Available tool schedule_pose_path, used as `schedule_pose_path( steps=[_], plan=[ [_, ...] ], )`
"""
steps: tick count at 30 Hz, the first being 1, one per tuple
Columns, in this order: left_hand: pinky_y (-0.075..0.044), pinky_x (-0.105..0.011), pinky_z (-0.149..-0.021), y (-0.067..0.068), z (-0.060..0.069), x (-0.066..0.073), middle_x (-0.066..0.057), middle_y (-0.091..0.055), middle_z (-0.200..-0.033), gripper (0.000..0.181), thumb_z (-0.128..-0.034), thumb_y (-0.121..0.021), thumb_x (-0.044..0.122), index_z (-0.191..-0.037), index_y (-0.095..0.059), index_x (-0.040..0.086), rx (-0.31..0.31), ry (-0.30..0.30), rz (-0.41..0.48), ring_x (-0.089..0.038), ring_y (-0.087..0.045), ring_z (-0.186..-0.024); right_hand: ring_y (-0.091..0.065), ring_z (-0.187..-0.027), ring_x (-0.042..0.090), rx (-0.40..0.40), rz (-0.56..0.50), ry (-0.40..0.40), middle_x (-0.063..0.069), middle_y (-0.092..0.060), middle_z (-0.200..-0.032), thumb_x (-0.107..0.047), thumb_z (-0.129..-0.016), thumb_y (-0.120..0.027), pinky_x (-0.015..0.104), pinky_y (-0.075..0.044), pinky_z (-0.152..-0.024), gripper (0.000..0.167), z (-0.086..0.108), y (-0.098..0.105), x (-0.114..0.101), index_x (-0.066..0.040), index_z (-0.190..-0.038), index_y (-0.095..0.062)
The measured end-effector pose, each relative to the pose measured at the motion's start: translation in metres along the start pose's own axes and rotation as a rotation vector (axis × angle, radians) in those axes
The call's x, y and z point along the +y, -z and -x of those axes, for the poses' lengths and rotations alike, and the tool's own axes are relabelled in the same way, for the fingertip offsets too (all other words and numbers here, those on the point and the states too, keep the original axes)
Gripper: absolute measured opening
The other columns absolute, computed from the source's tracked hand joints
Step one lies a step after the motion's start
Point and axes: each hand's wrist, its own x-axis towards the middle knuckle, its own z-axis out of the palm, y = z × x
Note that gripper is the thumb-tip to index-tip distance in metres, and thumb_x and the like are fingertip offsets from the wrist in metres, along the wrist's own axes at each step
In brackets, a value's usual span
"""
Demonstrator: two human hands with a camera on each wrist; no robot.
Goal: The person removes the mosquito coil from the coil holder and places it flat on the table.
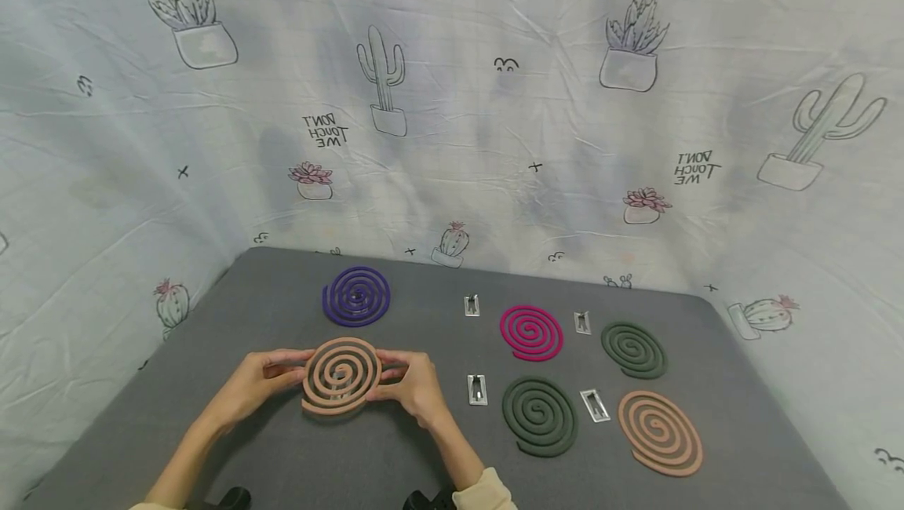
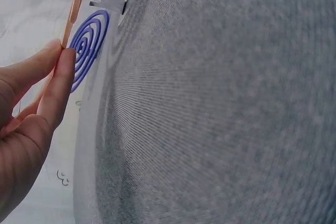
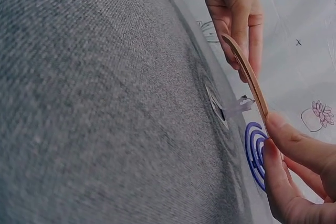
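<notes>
A tan mosquito coil (image 1: 344, 369) is held level above the grey table between both hands. My left hand (image 1: 250, 386) pinches its left rim, thumb and fingertips meeting on the thin edge. On the opposite rim, my right hand (image 1: 415, 389) pinches it the same way. Beneath the coil, the right wrist view shows a small metal stand (image 3: 216, 107) with a raised prong; the coil appears apart from it, though contact at its centre is hard to tell. Just behind sits a purple coil (image 1: 356, 296), raised off the table on a stand.
To the right lie a pink coil (image 1: 532, 333), two green coils (image 1: 540, 416) and another tan coil (image 1: 660, 433). Several flat metal stands (image 1: 477, 390) are spread among them. A patterned white curtain (image 1: 452, 102) hangs behind the table (image 1: 424, 298).
</notes>
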Motion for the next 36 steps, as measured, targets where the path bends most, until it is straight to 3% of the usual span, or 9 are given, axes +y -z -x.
schedule_pose_path(
  steps=[6, 17, 28, 36],
  plan=[
    [-0.062, -0.013, -0.086, -0.002, -0.001, -0.002, -0.036, -0.072, -0.129, 0.037, -0.1036, -0.069, -0.005, -0.132, -0.062, -0.026, 0.01, -0.052, -0.004, 0.011, -0.07, -0.105, -0.082, -0.091, 0.027, 0.001, -0.006, 0.011, 0.021, -0.081, -0.116, 0.021, -0.069, -0.093, 0.017, -0.062, -0.07, 0.059, 0.001, 0.003, 0.0, 0.008, -0.124, -0.079],
    [-0.061, -0.013, -0.085, -0.007, 0.0, 0.004, -0.045, -0.067, -0.13, 0.037, -0.1039, -0.069, -0.005, -0.134, -0.062, -0.024, 0.007, -0.022, 0.003, 0.01, -0.071, -0.101, -0.082, -0.089, 0.027, -0.002, -0.002, 0.022, 0.021, -0.081, -0.114, 0.021, -0.067, -0.094, 0.015, -0.06, -0.067, 0.058, 0.004, 0.011, -0.005, 0.008, -0.122, -0.08],
    [-0.06, -0.014, -0.085, -0.009, -0.002, 0.008, -0.042, -0.068, -0.132, 0.04, -0.1052, -0.07, 0.0, -0.138, -0.061, -0.022, -0.031, 0.014, -0.003, 0.009, -0.072, -0.102, -0.082, -0.09, 0.031, -0.022, -0.011, 0.034, 0.025, -0.08, -0.114, 0.022, -0.068, -0.093, 0.016, -0.061, -0.069, 0.058, 0.006, 0.02, -0.006, 0.011, -0.122, -0.078],
    [-0.059, -0.014, -0.086, -0.015, -0.007, 0.013, -0.041, -0.068, -0.132, 0.04, -0.1052, -0.07, 0.001, -0.137, -0.062, -0.021, -0.042, 0.006, 0.006, 0.008, -0.072, -0.102, -0.082, -0.092, 0.031, -0.028, 0.01, 0.026, 0.025, -0.08, -0.114, 0.021, -0.07, -0.093, 0.016, -0.06, -0.068, 0.057, 0.01, 0.03, -0.008, 0.01, -0.124, -0.078]
  ],
)
